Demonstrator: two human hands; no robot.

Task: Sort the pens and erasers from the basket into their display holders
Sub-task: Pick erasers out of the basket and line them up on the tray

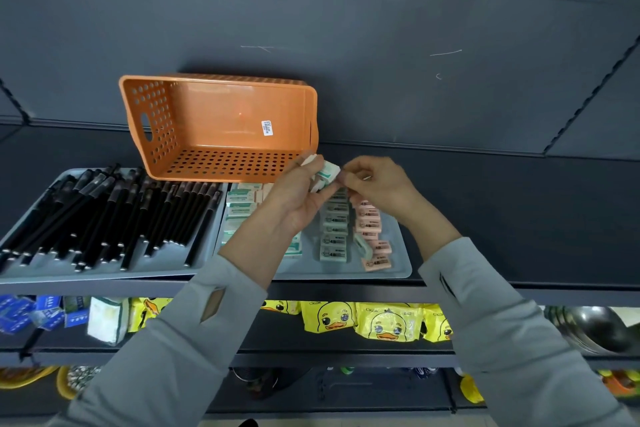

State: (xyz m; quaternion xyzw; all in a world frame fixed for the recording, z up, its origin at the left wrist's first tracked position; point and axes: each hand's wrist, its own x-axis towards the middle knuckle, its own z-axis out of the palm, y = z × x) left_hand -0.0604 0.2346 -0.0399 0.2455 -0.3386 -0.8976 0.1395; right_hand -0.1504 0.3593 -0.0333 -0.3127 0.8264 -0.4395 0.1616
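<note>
An orange perforated basket (221, 121) lies tipped on its side at the back of the shelf, its inside bare. Left of centre a grey tray (166, 265) holds several black pens (114, 215). A second grey tray (398, 253) holds rows of green, white and pink erasers (334, 236). My left hand (294, 198) grips a few white and green erasers (325, 175) above that tray. My right hand (374, 180) pinches the end of one of those erasers.
The trays sit on a dark shelf (519, 218) with a dark back panel. On the shelf below hang yellow duck packets (384, 322), blue packets (45, 314) and metal bowls (595, 329) at the right.
</note>
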